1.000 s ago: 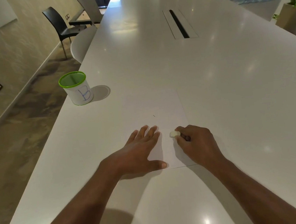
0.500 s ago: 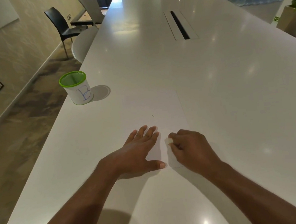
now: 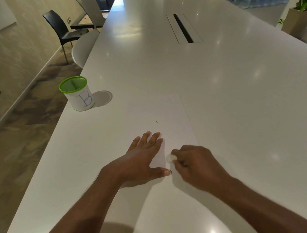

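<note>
Nearest to the person, the right hand (image 3: 193,163) pinches a small white eraser (image 3: 170,158) between thumb and curled fingers. The eraser touches the sheet of paper (image 3: 167,114) close to its near edge. At 9 o'clock from the eraser, just beside it, the left hand (image 3: 142,159) lies flat with straight fingers and presses the sheet onto the table (image 3: 240,88); it grasps nothing.

The main risk, I think, is in the paper. The left hand holds down only the near left part, so the right side and the far half are free. A strong stroke toward 3 o'clock or 12 o'clock could push the sheet into a wrinkle or tear it. A stroke toward 9 o'clock could bring the eraser against the left thumb, which is very near. The eraser is small and mostly hidden in the fingers, so it may slip out.

Farther, at 12 o'clock from the eraser, a tiny dark mark (image 3: 157,122) sits on the sheet. To reach it the pressing hand must shift, and the paper could slide then. At 10 o'clock, well apart, the green-rimmed cup (image 3: 79,94) marked B stands near the table edge. A wide sweep of the left arm could knock it off.
</note>
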Tool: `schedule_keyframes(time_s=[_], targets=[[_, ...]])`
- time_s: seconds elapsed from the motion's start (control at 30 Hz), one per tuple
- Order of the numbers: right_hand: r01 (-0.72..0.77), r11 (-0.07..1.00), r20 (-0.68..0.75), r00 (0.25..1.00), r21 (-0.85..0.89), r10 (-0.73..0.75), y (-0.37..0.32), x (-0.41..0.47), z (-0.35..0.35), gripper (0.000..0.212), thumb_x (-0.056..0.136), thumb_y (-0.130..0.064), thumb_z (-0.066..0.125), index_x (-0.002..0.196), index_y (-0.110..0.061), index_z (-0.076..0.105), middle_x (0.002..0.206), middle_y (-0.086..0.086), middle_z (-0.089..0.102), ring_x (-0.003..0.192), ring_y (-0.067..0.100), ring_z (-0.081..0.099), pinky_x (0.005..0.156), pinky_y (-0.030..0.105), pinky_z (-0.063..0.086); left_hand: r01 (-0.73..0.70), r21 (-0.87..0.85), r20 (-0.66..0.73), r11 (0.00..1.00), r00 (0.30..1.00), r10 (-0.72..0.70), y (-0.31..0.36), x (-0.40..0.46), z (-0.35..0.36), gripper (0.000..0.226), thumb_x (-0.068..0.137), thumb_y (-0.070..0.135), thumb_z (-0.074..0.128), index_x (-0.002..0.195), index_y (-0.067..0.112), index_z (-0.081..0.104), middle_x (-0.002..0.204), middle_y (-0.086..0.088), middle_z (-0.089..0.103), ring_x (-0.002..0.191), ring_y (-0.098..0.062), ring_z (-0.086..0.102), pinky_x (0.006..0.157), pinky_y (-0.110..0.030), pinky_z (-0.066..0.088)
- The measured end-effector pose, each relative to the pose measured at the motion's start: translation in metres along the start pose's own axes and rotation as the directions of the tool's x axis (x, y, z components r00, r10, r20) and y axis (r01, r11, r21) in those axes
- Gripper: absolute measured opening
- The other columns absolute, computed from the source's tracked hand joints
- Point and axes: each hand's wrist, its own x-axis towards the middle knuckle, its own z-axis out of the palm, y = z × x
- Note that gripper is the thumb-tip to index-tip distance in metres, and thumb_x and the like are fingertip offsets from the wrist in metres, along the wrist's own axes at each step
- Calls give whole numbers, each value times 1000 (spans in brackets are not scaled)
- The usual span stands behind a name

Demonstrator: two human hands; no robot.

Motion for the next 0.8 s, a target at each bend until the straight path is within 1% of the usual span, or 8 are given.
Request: schedule_keyframes(time_s=[0.13, 0.2, 0.3, 0.4, 0.5, 0.57, 0.67, 0.8], targets=[[-189, 981, -175, 968, -51, 177, 24, 9, -9, 10, 82, -21, 58, 72, -20, 60, 61, -5, 51, 58, 18, 54, 52, 28, 39, -5, 7, -9, 1000, 1000, 5, -1, -1, 0, 101, 89, 74, 44, 158, 21, -9, 163, 11, -24, 146, -12, -31, 121, -36, -14], [-141, 988, -164, 978, -62, 129, 6, 3, -4, 10, 79, -21, 56, 69, -19, 55, 61, -5, 49, 56, 17, 52, 50, 28, 34, -8, 4, -9, 1000, 1000, 8, -1, -1, 0, 102, 89, 74, 43, 158, 21, -9, 163, 10, -23, 146, -11, -31, 121, -36, -14], [-28, 1000, -38, 999, -10, 28, -17, -11, 7, 11, 84, -24, 54, 73, -21, 56, 61, -7, 47, 55, 10, 47, 50, 22, 35, -7, 8, 0, 1000, 1000, 7, 1, -1, -1, 102, 89, 74, 44, 158, 20, -7, 164, 9, -22, 147, -13, -29, 121, -36, -14], [-133, 990, -113, 985, -46, 128, 10, -3, -1, 9, 83, -23, 57, 75, -21, 59, 62, -5, 51, 58, 14, 52, 54, 28, 40, -3, 10, 5, 1000, 1000, 3, 3, -2, -3, 102, 89, 72, 45, 158, 20, -8, 164, 9, -22, 147, -13, -29, 121, -36, -14], [-232, 971, -217, 952, -61, 214, 23, 2, -9, 16, 84, -21, 59, 69, -21, 55, 59, -5, 49, 55, 17, 51, 52, 26, 33, -5, 12, -2, 1000, 1000, 5, 2, -2, -2, 101, 90, 72, 45, 158, 20, -9, 164, 10, -22, 148, -14, -29, 122, -37, -14], [-156, 986, -183, 973, -55, 143, 3, -4, -2, 10, 81, -19, 59, 71, -19, 59, 61, -5, 50, 55, 15, 52, 51, 25, 33, -8, 8, -2, 1000, 1000, 8, 2, -1, -1, 102, 89, 73, 44, 158, 20, -9, 163, 9, -23, 147, -13, -30, 121, -36, -14], [-18, 1000, -49, 999, 6, 18, -15, -15, 7, 9, 85, -24, 56, 84, -23, 65, 64, -8, 50, 56, 8, 49, 52, 21, 36, -2, 5, 5, 1000, 1000, 2, 0, -1, -1, 102, 88, 74, 43, 158, 21, -9, 163, 9, -24, 147, -13, -30, 122, -37, -13], [-181, 984, -196, 965, -7, 176, 14, 0, -2, 10, 86, -21, 59, 76, -21, 62, 59, -7, 47, 54, 10, 46, 48, 19, 27, 1, 10, 6, 1000, 1000, -1, 1, -2, -2, 102, 89, 73, 45, 158, 20, -9, 163, 10, -25, 147, -13, -30, 122, -38, -13]])
